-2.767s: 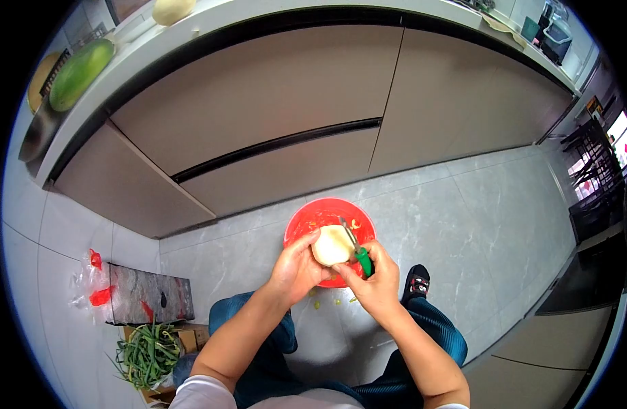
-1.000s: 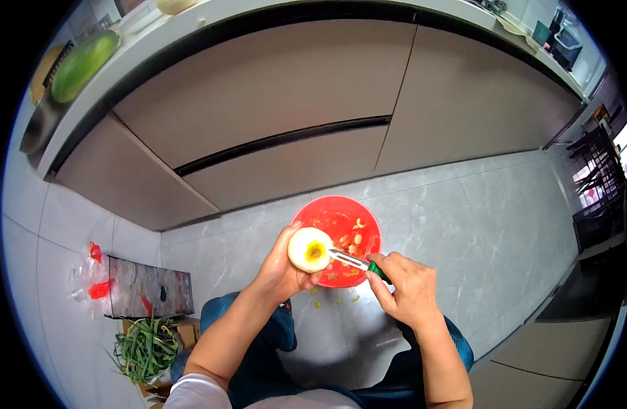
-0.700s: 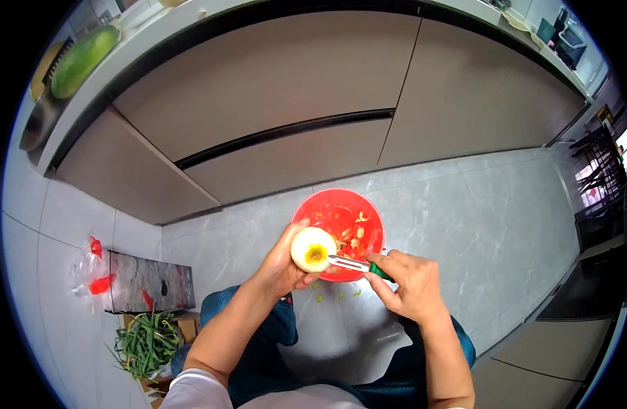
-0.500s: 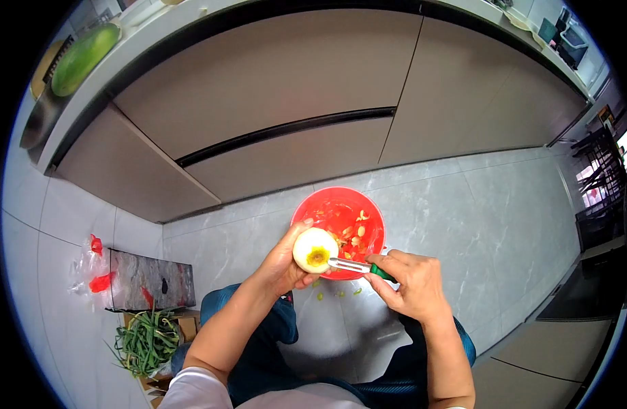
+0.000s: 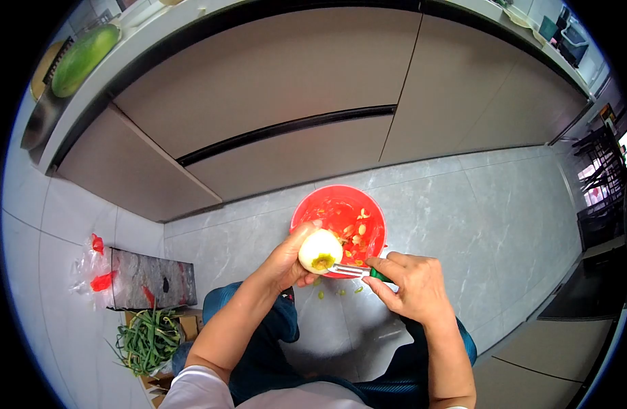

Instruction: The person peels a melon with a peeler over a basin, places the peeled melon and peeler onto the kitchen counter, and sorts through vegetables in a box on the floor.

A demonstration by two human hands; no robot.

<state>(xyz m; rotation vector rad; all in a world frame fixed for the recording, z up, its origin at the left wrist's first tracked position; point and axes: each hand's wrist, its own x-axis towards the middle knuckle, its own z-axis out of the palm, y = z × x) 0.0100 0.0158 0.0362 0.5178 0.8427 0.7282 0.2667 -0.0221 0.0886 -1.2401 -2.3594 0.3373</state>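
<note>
My left hand (image 5: pixel 291 262) is closed around a pale, peeled round fruit (image 5: pixel 319 247), whose yellow-brown hollowed end faces toward me. My right hand (image 5: pixel 414 285) grips a peeler (image 5: pixel 353 270) by its green handle. The peeler's metal blade tip meets the fruit's lower right side, at the rim of the hollow. Beneath both hands, on the floor, is a red basin (image 5: pixel 376 217) with pale peelings and wet scraps inside. The fruit and my left hand hide part of its near left side.
Small green scraps (image 5: pixel 321 294) lie on the grey tiled floor (image 5: pixel 477 204) by my feet. To the left are green onions (image 5: pixel 148 341) in a box and a marbled-pattern box (image 5: pixel 153 279). Cabinets (image 5: pixel 279 75) stand ahead, with a large green melon (image 5: pixel 85 60) on the counter.
The fruit has shifted slightly right and tilted, so its hollowed end now points lower. The peeler remains against its right side, with the right hand almost still.
</note>
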